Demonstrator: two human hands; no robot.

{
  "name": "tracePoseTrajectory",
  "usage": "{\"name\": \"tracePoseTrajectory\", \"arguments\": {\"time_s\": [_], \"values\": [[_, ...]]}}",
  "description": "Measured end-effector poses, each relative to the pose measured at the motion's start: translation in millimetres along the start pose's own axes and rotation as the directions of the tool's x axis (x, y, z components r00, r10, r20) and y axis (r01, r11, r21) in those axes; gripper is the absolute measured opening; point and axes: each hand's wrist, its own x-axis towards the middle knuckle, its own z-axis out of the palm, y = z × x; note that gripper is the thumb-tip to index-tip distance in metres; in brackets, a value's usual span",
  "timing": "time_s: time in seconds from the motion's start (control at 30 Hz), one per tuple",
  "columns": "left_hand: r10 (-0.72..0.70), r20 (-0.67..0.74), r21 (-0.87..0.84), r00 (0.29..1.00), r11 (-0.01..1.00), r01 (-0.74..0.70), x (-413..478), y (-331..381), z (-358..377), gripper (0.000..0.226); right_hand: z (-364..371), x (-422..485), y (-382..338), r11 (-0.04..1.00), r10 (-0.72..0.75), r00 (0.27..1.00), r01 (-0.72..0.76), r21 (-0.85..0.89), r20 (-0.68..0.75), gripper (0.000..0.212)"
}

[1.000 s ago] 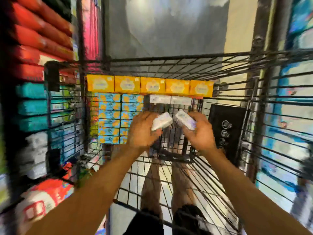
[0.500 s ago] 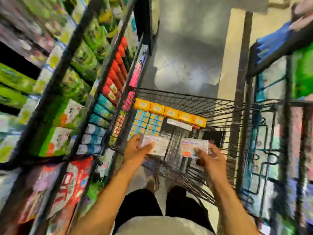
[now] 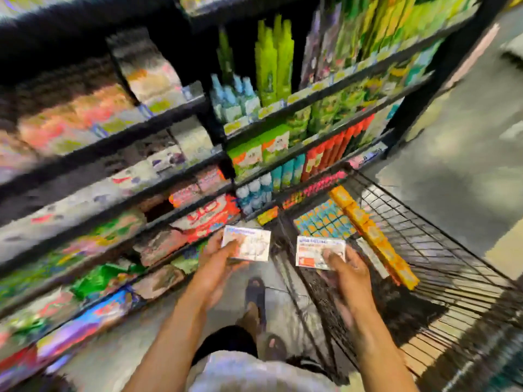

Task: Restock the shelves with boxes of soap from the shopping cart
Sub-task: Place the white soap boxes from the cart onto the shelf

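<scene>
The left hand (image 3: pixel 218 267) grips a pale soap box (image 3: pixel 249 244), with the thumb lying across its printed face and the fingers curled beneath. It holds the box flat, just in front of the lower shelves (image 3: pixel 169 117) and clear of them. The right hand (image 3: pixel 349 275) pinches a second soap box (image 3: pixel 314 250) in the same way, thumb on top. This one has an orange patch at its lower corner and sits above the near end of the shopping cart (image 3: pixel 418 230). The two boxes are level with each other and a little apart. Deeper in the cart, a row of yellow boxes (image 3: pixel 370 233) lines the far wire wall. A block of blue-and-orange boxes (image 3: pixel 325 222) is stacked just beside them, on the shelf side. The cart is drawn up close to the shelving, and its far corner nearly touches the bottom tiers. Those tiers are packed with goods (most too blurred to read). Tall green bottles (image 3: pixel 273 58) stand on an upper shelf and red cartons (image 3: pixel 331 151) are ranged lower down. Between the arms, a sandalled foot (image 3: pixel 254 295) rests on the grey floor (image 3: pixel 467 165).
</scene>
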Motion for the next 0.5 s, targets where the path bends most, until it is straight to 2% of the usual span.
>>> {"name": "tracePoseTrajectory", "arguments": {"time_s": [0.17,0.4,0.5], "values": [[0.089,-0.108,-0.163,0.99,0.981,-0.106,-68,10,-81,0.034,79,-29,16,1.0,0.017,0.983,-0.019,0.005,0.183,0.035],[0.129,-0.369,-0.368,0.921,0.889,-0.272,-127,10,-206,0.032,195,-84,49,0.997,0.063,0.895,-0.036,-0.069,0.441,0.026],[0.15,-0.443,-0.381,0.884,0.861,-0.337,-150,19,-269,0.031,254,-112,75,0.994,0.081,0.855,-0.033,-0.103,0.512,0.04]]}}
